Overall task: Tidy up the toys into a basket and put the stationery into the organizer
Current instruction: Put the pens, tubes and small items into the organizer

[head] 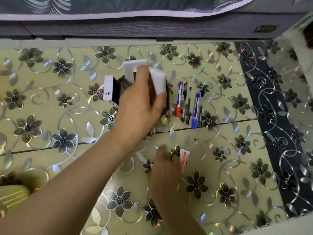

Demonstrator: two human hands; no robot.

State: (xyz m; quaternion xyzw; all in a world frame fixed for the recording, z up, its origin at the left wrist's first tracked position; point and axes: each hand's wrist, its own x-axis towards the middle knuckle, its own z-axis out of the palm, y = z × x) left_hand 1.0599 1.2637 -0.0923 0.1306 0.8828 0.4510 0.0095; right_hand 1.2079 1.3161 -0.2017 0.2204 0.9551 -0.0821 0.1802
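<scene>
My left hand (pixel 140 102) grips a white block-shaped item (pixel 158 82) over the dark brown organizer (pixel 122 82), which it mostly hides. A white box (pixel 133 67) stands in the organizer's back part. A white-and-black box (pixel 110 90) stands at the organizer's left. On the floor to the right lie a red marker (pixel 179 99), black pens (pixel 188 106) and a blue marker (pixel 196 110) side by side. Nearer me, my right hand (pixel 165 168) rests on the floor and pinches a small white-and-red item (pixel 183 156).
The patterned floor covering (pixel 237 167) has a dark border strip (pixel 271 116) at the right. A bed edge with grey bedding (pixel 152 28) runs along the top. A yellow object (pixel 11 195) sits at the lower left. A thin yellow stick (pixel 170 114) lies beside the organizer.
</scene>
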